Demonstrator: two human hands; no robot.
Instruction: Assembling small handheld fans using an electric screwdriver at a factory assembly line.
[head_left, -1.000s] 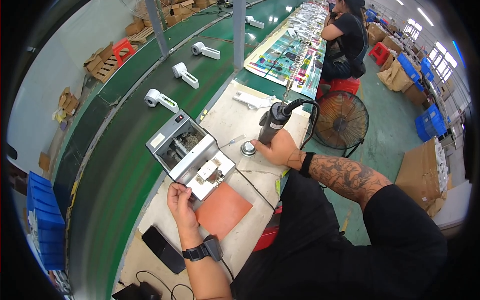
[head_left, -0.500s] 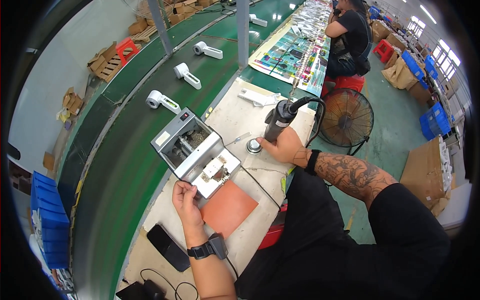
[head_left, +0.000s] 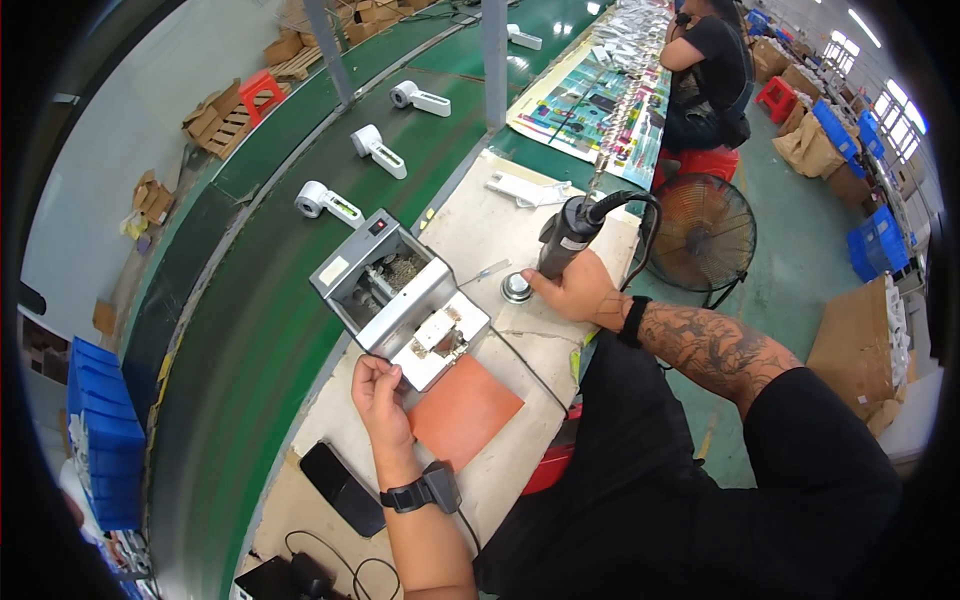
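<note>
While the right hand (head_left: 580, 288) has its grip clamped around a black electric screwdriver (head_left: 569, 236) over the right of the worktop (head_left: 478, 228), the left hand (head_left: 386, 412) is at the near edge of the grey screw dispenser (head_left: 408, 308); whether that grip is closed, I cannot tell.

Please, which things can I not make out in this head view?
All in the head view:
- Lower end of the black power tool: hidden by the right hand.
- Small metal pieces inside the grey machine: too small to count.
- Black object: cut off by the lower edge.
- Co-worker's head: cut off by the upper edge.
</note>
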